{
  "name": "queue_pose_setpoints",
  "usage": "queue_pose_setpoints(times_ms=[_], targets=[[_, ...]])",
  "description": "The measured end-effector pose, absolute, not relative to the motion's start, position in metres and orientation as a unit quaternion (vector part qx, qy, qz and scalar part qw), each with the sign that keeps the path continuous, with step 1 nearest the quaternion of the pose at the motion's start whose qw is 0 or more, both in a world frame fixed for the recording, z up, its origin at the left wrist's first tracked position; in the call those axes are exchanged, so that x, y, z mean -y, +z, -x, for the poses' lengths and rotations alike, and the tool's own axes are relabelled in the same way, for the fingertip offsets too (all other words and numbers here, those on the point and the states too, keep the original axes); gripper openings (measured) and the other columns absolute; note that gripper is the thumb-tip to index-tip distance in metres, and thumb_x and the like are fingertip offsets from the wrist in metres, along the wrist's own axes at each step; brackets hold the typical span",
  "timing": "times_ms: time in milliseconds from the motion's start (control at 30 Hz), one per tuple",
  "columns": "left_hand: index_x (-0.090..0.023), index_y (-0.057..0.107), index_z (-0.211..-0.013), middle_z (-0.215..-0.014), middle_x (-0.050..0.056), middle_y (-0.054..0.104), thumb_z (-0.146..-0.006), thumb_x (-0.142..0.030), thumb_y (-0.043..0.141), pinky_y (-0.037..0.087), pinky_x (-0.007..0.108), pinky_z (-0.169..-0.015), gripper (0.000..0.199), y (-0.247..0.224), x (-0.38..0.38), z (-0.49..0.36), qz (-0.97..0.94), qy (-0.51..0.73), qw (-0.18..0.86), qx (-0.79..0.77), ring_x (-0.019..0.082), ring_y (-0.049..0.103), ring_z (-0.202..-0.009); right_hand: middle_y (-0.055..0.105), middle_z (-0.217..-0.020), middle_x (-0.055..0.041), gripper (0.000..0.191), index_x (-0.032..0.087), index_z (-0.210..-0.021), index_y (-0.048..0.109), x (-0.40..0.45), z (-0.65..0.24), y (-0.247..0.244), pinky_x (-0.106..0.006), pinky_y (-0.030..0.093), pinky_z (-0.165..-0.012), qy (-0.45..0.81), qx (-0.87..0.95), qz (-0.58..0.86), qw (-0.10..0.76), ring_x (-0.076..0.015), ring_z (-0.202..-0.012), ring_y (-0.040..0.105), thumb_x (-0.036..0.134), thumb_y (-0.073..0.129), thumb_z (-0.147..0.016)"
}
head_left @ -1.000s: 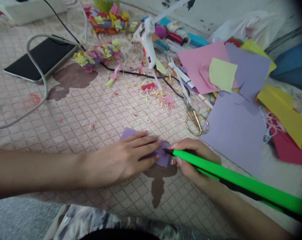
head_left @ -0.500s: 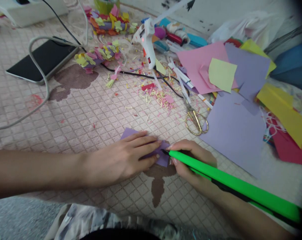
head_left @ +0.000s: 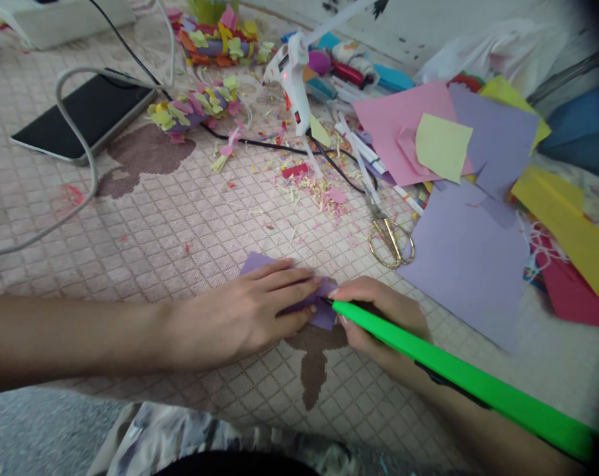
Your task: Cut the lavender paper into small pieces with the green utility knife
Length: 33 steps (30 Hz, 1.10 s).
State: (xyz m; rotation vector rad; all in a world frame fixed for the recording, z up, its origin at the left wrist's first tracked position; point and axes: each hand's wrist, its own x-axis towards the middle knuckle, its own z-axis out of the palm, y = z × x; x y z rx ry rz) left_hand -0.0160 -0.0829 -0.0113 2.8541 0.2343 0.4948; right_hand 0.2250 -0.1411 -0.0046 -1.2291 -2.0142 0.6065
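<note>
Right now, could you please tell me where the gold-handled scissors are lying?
In the head view, the gold-handled scissors lie right of centre, just above the right hand gripping the green marker, beside the large lilac paper sheet.

A home, a craft spot down on the floor, a patterned quilted mat (head_left: 145,228), on the mat a hot glue gun (head_left: 290,86), gold-handled scissors (head_left: 391,243), paper scraps (head_left: 314,192), sheets of coloured paper (head_left: 465,264), a black phone (head_left: 81,116), a white wall (head_left: 428,33) just behind the mat

Both hands meet on a purple paper scrap (head_left: 260,263)

Left hand (head_left: 235,317) lies flat on it, fingers together, left forearm (head_left: 71,337) reaching in low; right hand (head_left: 379,324) curls around a long green pen (head_left: 458,377), fingertips just beside the left fingertips (head_left: 312,281).
</note>
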Motion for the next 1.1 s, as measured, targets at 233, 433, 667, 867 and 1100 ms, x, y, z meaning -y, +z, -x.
queue_pose_setpoints(times_ms=[233, 433, 667, 867, 1100], targets=[[-0.006, 0.068, -0.118, -0.145, 0.025, 0.056, -0.107, -0.010, 0.034, 0.047, 0.056, -0.113, 0.036, -0.0107, 0.0831, 0.0155, -0.973, 0.176, 0.124, -0.077, 0.034, 0.054, -0.138, 0.075, -0.084, 0.0018, 0.019, 0.027, -0.096, 0.065, 0.1421, -0.2244, 0.0002, -0.022, 0.060, -0.065, 0.244, 0.734, 0.500, 0.390, -0.0129, -0.072, 0.072, 0.012, 0.062, -0.086], [-0.006, 0.067, -0.121, -0.145, 0.025, 0.056, -0.107, -0.010, 0.033, 0.048, 0.056, -0.113, 0.037, -0.0111, 0.0849, 0.0154, -0.974, 0.170, 0.124, -0.079, 0.034, 0.055, -0.138, 0.074, -0.081, 0.0023, 0.016, 0.026, -0.097, 0.065, 0.1440, -0.2246, 0.0012, -0.022, 0.059, -0.063, 0.242, 0.735, 0.509, 0.377, -0.0117, -0.067, 0.070, 0.014, 0.062, -0.086], [-0.007, 0.070, -0.117, -0.142, 0.023, 0.059, -0.108, -0.011, 0.034, 0.048, 0.054, -0.113, 0.037, -0.0106, 0.0835, 0.0147, -0.973, 0.185, 0.113, -0.081, 0.032, 0.056, -0.137, 0.075, -0.081, 0.0018, 0.016, 0.027, -0.095, 0.065, 0.1436, -0.2223, -0.0011, -0.024, 0.060, -0.065, 0.222, 0.744, 0.505, 0.377, -0.0138, -0.070, 0.072, 0.015, 0.063, -0.085], [-0.006, 0.070, -0.115, -0.142, 0.024, 0.060, -0.107, -0.010, 0.033, 0.050, 0.055, -0.111, 0.038, -0.0113, 0.0838, 0.0136, -0.972, 0.189, 0.118, -0.076, 0.034, 0.058, -0.135, 0.075, -0.081, 0.0019, 0.017, 0.027, -0.095, 0.065, 0.1436, -0.2220, -0.0024, -0.024, 0.060, -0.066, 0.213, 0.745, 0.506, 0.378, -0.0137, -0.071, 0.073, 0.014, 0.063, -0.085], [-0.006, 0.070, -0.116, -0.142, 0.024, 0.059, -0.108, -0.010, 0.031, 0.049, 0.055, -0.112, 0.040, -0.0102, 0.0838, 0.0141, -0.973, 0.182, 0.119, -0.076, 0.033, 0.056, -0.137, 0.075, -0.082, 0.0019, 0.016, 0.026, -0.095, 0.065, 0.1428, -0.2229, -0.0034, -0.022, 0.059, -0.066, 0.228, 0.747, 0.505, 0.368, -0.0127, -0.071, 0.072, 0.013, 0.062, -0.085]])
